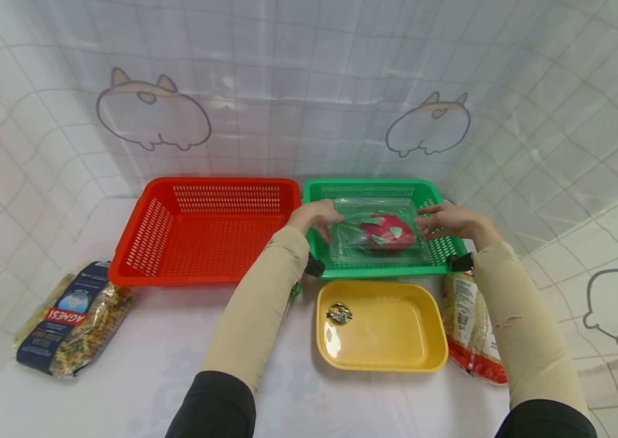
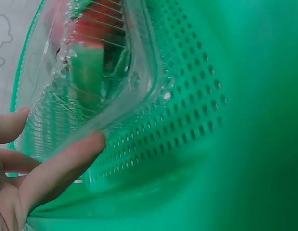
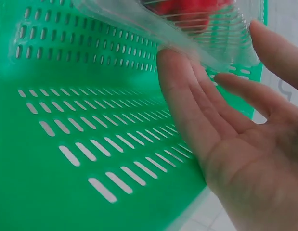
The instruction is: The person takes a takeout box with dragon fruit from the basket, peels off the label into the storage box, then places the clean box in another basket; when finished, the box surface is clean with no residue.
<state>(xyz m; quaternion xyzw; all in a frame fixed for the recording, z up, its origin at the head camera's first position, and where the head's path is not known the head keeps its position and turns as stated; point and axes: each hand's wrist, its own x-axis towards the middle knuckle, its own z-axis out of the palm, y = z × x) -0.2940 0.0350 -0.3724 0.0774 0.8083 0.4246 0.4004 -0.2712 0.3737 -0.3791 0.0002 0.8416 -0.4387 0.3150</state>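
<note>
A clear plastic box (image 1: 348, 248) with a pink and green dragon fruit (image 1: 388, 232) inside sits within the green basket (image 1: 366, 271). My left hand (image 1: 317, 216) is at the box's left end, and in the left wrist view one long straight finger (image 2: 67, 166) reaches its lower edge. At the opposite end is my right hand (image 1: 446, 220). The right wrist view has its extended fingers (image 3: 180, 86) right at the underside of the box, with the thumb (image 3: 274, 50) spread apart beside the wall. Slotted basket walls surround both hands.
A red basket (image 1: 205, 281) stands to the left. In front of the green one is a yellow tray (image 1: 391, 350) holding a small shiny metallic item (image 1: 339, 314). Pasta bag (image 1: 70, 319) lies far left; another food bag (image 1: 468, 316) lies under my right forearm. Something green (image 1: 295, 291) shows beside my left sleeve.
</note>
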